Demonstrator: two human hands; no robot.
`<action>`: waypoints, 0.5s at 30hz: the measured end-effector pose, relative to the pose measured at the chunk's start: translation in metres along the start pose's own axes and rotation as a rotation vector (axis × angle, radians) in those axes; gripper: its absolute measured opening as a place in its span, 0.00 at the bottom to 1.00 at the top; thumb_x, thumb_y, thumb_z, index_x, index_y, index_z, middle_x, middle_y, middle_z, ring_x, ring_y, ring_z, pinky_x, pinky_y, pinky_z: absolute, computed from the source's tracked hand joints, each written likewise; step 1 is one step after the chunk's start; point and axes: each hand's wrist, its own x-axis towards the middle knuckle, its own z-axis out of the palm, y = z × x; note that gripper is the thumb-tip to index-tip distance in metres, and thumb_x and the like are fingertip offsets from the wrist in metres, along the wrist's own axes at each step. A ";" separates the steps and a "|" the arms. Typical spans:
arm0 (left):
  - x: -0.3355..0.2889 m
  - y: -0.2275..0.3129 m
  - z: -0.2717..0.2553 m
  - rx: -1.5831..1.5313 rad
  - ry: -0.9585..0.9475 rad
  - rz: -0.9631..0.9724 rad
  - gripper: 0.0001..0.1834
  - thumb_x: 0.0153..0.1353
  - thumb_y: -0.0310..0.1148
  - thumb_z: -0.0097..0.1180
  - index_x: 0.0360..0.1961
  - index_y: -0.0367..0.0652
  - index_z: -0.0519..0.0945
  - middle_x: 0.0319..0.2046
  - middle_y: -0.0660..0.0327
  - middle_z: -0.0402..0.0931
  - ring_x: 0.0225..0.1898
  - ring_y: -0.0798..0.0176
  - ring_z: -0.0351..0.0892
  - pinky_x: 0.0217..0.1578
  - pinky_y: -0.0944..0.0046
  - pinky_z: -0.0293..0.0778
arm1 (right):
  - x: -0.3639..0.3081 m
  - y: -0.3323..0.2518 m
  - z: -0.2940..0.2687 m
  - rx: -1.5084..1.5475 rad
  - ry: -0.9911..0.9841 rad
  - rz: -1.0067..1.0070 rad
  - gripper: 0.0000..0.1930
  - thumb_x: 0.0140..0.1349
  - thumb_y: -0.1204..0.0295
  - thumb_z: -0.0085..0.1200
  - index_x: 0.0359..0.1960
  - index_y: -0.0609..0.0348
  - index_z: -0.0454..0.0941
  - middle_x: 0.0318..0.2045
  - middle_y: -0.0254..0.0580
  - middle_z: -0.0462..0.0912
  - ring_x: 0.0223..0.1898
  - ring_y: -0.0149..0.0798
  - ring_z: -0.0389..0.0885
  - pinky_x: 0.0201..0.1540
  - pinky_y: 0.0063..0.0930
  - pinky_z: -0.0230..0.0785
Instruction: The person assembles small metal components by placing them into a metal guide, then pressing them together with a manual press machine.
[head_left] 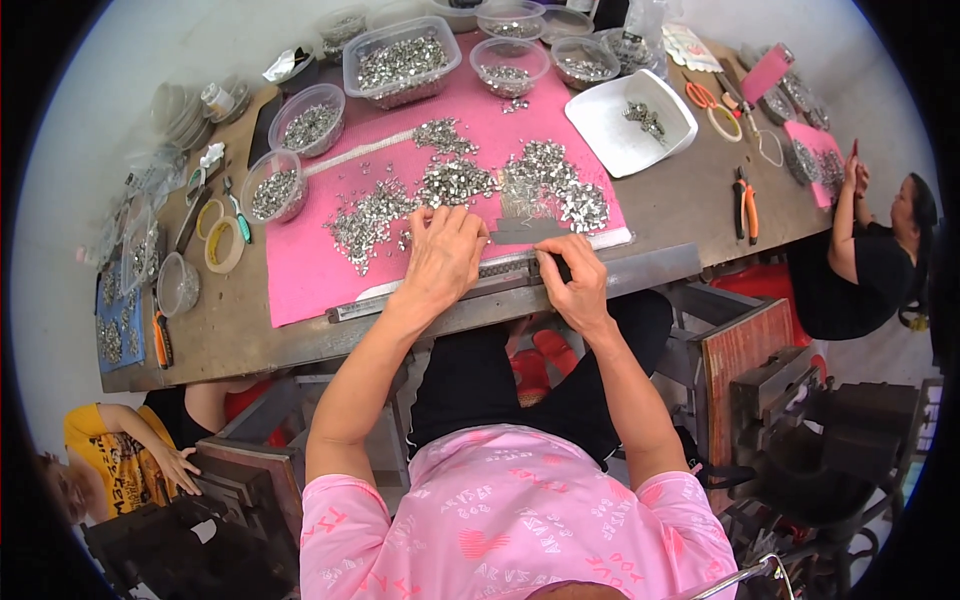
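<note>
Head view: 2 hands (pixel 447 252) apart, grip unclear, at slim metal bar (pixel 500 270); glinting bits (pixel 455 182).

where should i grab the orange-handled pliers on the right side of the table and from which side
Probably best around the handles of the pliers, coming from the near edge of the table with the right hand, which is nearer: they appear to lie flat, handles toward that edge, nose pointing away.

Pink mat (pixel 300 250), silvery metal pieces (pixel 455 182), white tray (pixel 610 118)
</note>
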 end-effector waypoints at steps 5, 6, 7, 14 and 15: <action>-0.011 0.018 -0.012 -0.089 0.012 0.017 0.05 0.62 0.28 0.62 0.37 0.44 0.79 0.33 0.62 0.74 0.42 0.57 0.75 0.55 0.48 0.61 | 0.000 0.000 -0.001 0.002 -0.008 0.004 0.06 0.58 0.82 0.61 0.37 0.63 0.81 0.33 0.45 0.83 0.36 0.48 0.81 0.43 0.38 0.71; -0.013 0.021 -0.012 -0.108 0.015 0.022 0.05 0.61 0.27 0.62 0.37 0.44 0.78 0.34 0.62 0.74 0.41 0.57 0.75 0.55 0.48 0.61 | 0.000 0.001 -0.001 0.002 -0.013 0.008 0.06 0.58 0.82 0.61 0.37 0.63 0.81 0.33 0.45 0.83 0.36 0.48 0.81 0.43 0.38 0.71; -0.015 0.023 -0.012 -0.108 0.013 0.022 0.05 0.61 0.27 0.62 0.37 0.44 0.78 0.34 0.62 0.74 0.41 0.57 0.75 0.55 0.48 0.61 | -0.001 0.001 -0.001 0.003 -0.013 0.009 0.06 0.58 0.82 0.61 0.37 0.63 0.81 0.33 0.45 0.83 0.36 0.48 0.81 0.43 0.38 0.71; -0.020 0.033 -0.006 -0.129 0.011 -0.003 0.06 0.59 0.27 0.64 0.36 0.44 0.78 0.34 0.62 0.74 0.40 0.57 0.75 0.56 0.46 0.62 | 0.000 0.001 0.000 0.001 -0.001 -0.003 0.06 0.59 0.83 0.61 0.37 0.63 0.81 0.33 0.45 0.83 0.36 0.49 0.80 0.43 0.39 0.71; -0.020 0.035 -0.006 -0.114 0.018 0.001 0.06 0.59 0.28 0.64 0.36 0.44 0.78 0.34 0.62 0.74 0.40 0.57 0.75 0.56 0.46 0.62 | -0.001 0.002 0.000 -0.002 0.004 -0.011 0.06 0.59 0.83 0.61 0.37 0.63 0.81 0.33 0.45 0.83 0.36 0.49 0.80 0.43 0.39 0.71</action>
